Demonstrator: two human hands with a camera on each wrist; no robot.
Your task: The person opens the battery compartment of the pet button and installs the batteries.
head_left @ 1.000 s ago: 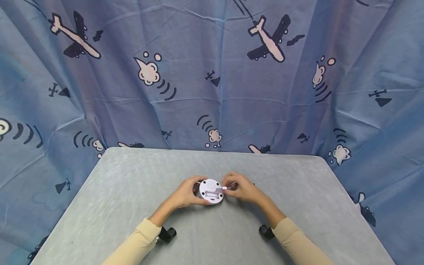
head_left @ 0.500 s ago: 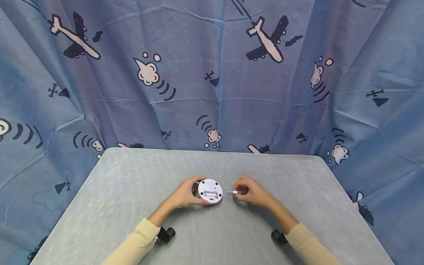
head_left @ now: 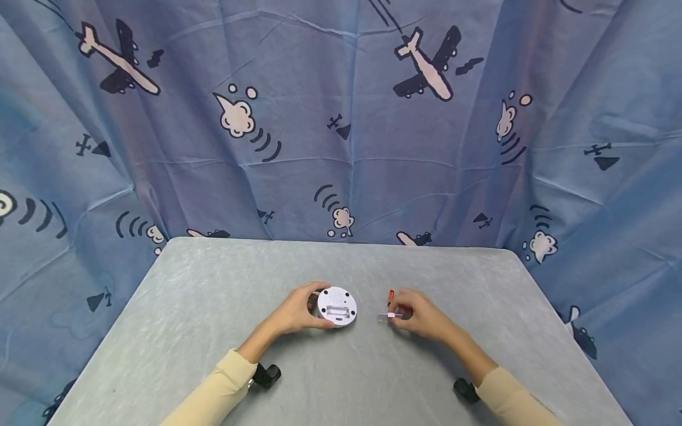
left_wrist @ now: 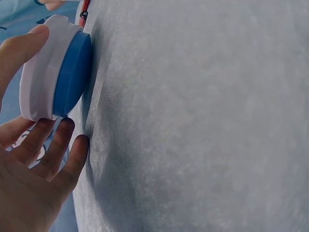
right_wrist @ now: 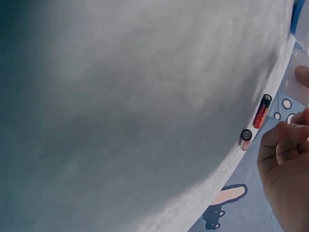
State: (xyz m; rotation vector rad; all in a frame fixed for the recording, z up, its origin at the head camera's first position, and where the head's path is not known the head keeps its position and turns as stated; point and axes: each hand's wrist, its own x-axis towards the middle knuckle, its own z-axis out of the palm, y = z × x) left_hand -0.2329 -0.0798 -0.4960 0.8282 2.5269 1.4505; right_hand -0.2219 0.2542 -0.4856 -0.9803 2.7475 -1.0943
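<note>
A round white device (head_left: 337,306) with a blue far side (left_wrist: 75,72) lies underside up, showing small dark feet, a perforated patch and an uncovered battery compartment without batteries. My left hand (head_left: 298,310) grips it by its rim, thumb on the near edge and fingers on the opposite one. To the right, clear of the device, my right hand (head_left: 421,313) pinches a small translucent battery cover (right_wrist: 295,79) between thumb and fingers. Just beyond those fingers, a red-and-black battery (right_wrist: 262,111) lies on the table; another battery (right_wrist: 245,139) is beside it in the right wrist view.
The grey-covered table (head_left: 240,367) spreads out around both hands. A blue curtain (head_left: 298,118) printed with airplanes hangs behind its back edge. Each wrist carries a black camera mount, such as the left mount (head_left: 268,376).
My right hand has drawn the battery cover away from the device, to the right, baring the compartment. A battery has come into sight beside that hand. The left hand keeps its grip.
</note>
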